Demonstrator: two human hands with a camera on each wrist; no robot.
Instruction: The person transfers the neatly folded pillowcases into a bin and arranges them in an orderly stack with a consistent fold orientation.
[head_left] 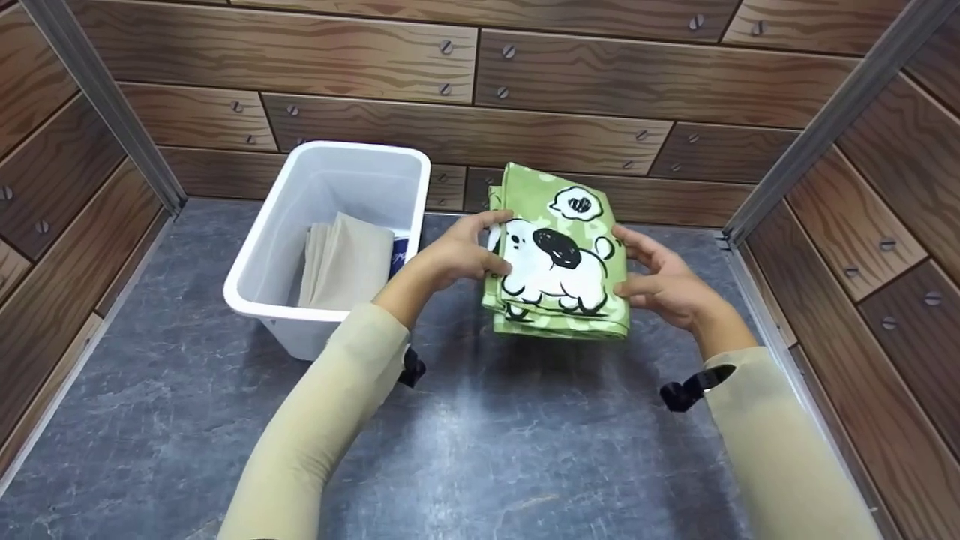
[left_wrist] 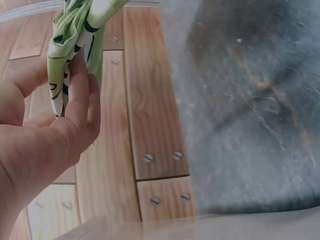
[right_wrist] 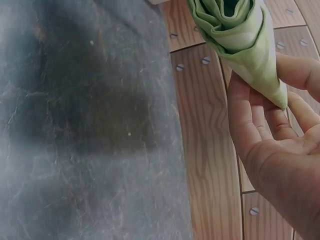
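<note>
A folded green cloth printed with a white and black cartoon dog is held up between both hands, above the grey surface. My left hand pinches its left edge, thumb on the printed face. On the opposite edge, my right hand grips the cloth between thumb and fingers. The left wrist view shows the bunched layers of the cloth between thumb and fingers. In the right wrist view the folded layers of the cloth narrow to a corner in the right hand.
Left of the cloth stands a white plastic bin, holding a folded beige cloth and a dark blue item partly hidden by the bin's rim. Wood-patterned panels wall in the grey marbled surface at the back and sides.
</note>
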